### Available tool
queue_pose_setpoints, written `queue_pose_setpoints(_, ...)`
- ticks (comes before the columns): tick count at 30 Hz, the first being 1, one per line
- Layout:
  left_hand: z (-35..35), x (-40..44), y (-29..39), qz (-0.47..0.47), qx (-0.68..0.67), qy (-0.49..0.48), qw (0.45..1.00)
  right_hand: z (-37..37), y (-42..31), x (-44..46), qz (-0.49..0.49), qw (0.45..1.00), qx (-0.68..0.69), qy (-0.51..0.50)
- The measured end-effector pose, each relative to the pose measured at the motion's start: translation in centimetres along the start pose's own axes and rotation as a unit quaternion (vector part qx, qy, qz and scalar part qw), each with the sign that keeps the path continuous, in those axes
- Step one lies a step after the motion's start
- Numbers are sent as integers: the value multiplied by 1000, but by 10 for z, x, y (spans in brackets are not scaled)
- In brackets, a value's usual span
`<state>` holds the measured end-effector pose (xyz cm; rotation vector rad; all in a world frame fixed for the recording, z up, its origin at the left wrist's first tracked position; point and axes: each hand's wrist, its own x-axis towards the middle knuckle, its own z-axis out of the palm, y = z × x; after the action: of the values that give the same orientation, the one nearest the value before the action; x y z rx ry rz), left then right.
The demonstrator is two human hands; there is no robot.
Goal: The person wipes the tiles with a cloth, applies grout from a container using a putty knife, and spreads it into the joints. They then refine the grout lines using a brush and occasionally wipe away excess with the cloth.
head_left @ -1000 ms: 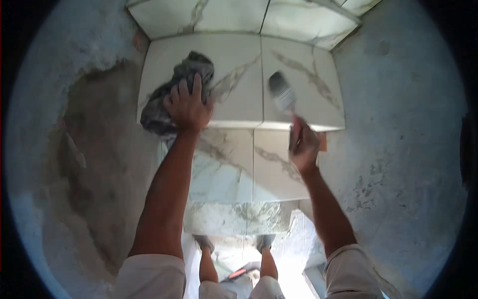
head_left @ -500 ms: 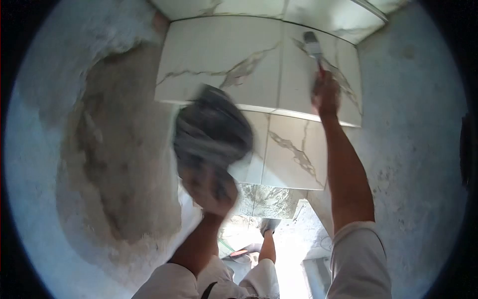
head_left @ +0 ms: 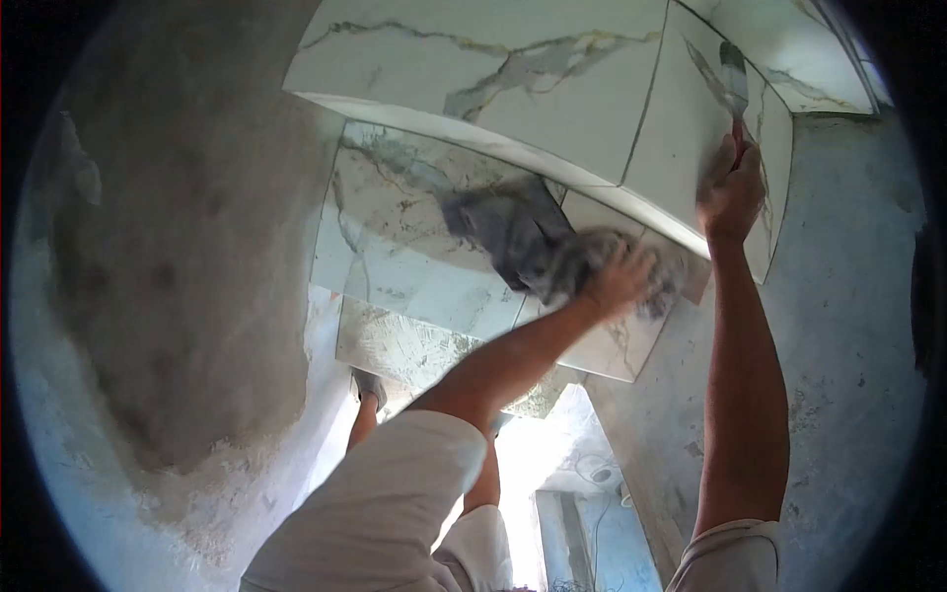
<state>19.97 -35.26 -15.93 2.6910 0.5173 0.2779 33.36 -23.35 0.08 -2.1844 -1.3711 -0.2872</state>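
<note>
My left hand (head_left: 621, 281) lies on a dark grey cloth (head_left: 523, 237), pressing it against the right part of the lower marbled step (head_left: 424, 261). Its fingers look spread over the bunched cloth and are slightly blurred. Farther up and to the right, my right hand (head_left: 731, 197) is closed round the red handle of a paintbrush (head_left: 734, 84). The bristles point away from me, over the right end of the upper marbled step (head_left: 552, 109).
Rough plastered walls (head_left: 178, 247) flank the stairs, the left one with a large brown patch. Another tiled step (head_left: 789, 49) rises at the top right. Below lie a dusty lower step (head_left: 395, 340), my feet and a brightly lit floor.
My left hand and the cloth have come down from the upper step and across to the right of the lower one. My right hand has moved right with the brush. The view has turned.
</note>
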Motion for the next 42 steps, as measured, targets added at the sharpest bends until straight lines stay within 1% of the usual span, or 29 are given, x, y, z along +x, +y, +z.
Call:
queue_pose_setpoints(1,-11,-3,-22,-49,13,10,999,2,4,0,10,1000,-26,-9)
queue_pose_setpoints(2,-25,-15,-51,-55,44,11,997,2,5,-1,13,999,-28,-12)
queue_pose_setpoints(3,-40,-33,-81,-59,43,39,997,1,4,-2,27,999,-30,-26)
queue_pose_setpoints(5,-74,-65,-127,-56,76,-5,996,0,3,1,43,998,-32,-35)
queue_pose_setpoints(7,-108,-94,-156,-100,118,-7,988,1,2,0,36,998,-30,-30)
queue_pose_setpoints(9,-110,-120,-176,-181,161,7,970,4,6,0,35,998,-39,-24)
queue_pose_setpoints(11,-124,-146,-199,-221,178,67,957,5,9,1,29,998,-49,-18)
queue_pose_setpoints(12,-128,-162,-212,-241,211,87,943,3,6,1,32,998,-51,-24)
queue_pose_setpoints(14,-143,-188,-233,-287,269,106,913,3,10,0,39,997,-53,-34)
queue_pose_setpoints(16,-151,-208,-252,-290,244,134,916,7,15,2,20,997,-75,-25)
queue_pose_setpoints(17,-151,-205,-250,-289,244,129,917,7,14,2,26,996,-86,-26)
queue_pose_setpoints(19,-147,-208,-242,-310,289,144,894,3,12,2,26,996,-80,-36)
queue_pose_setpoints(20,-147,-217,-235,-312,293,143,893,3,12,3,23,996,-75,-38)
queue_pose_setpoints(21,-147,-229,-223,-335,285,136,888,8,22,5,3,997,-69,-31)
queue_pose_setpoints(22,-148,-243,-209,-357,278,128,883,8,21,3,5,997,-64,-31)
queue_pose_setpoints(23,-148,-261,-192,-354,286,128,881,7,19,4,16,996,-77,-30)
queue_pose_setpoints(25,-148,-310,-147,-418,331,36,845,6,12,3,29,996,-81,-28)
queue_pose_setpoints(26,-152,-337,-129,-488,275,-30,828,4,9,2,45,995,-79,-39)
queue_pose_setpoints(28,-154,-394,-102,-622,103,18,776,2,7,2,65,994,-72,-44)
queue_pose_setpoints(30,-167,-417,-69,-665,81,116,733,5,11,2,50,996,-61,-37)
queue_pose_setpoints(31,-174,-409,-66,-665,84,117,733,6,12,3,51,996,-58,-36)
queue_pose_setpoints(33,-197,-376,-46,-557,142,215,790,7,13,2,59,996,-64,-35)
queue_pose_setpoints(34,-201,-356,-48,-528,162,232,801,8,13,1,60,996,-61,-34)
queue_pose_setpoints(35,-202,-330,-59,-498,180,252,810,8,15,1,54,996,-60,-33)
queue_pose_setpoints(37,-201,-273,-94,-446,213,255,831,6,14,3,44,997,-60,-28)
queue_pose_setpoints(38,-198,-246,-116,-403,190,266,855,6,13,3,53,996,-68,-35)
queue_pose_setpoints(39,-201,-215,-131,-390,228,201,869,6,12,2,63,994,-75,-42)
queue_pose_setpoints(41,-183,-180,-188,-238,331,154,900,7,15,3,48,996,-67,-39)
queue_pose_setpoints(42,-174,-175,-209,-238,329,151,901,7,16,3,34,997,-60,-38)
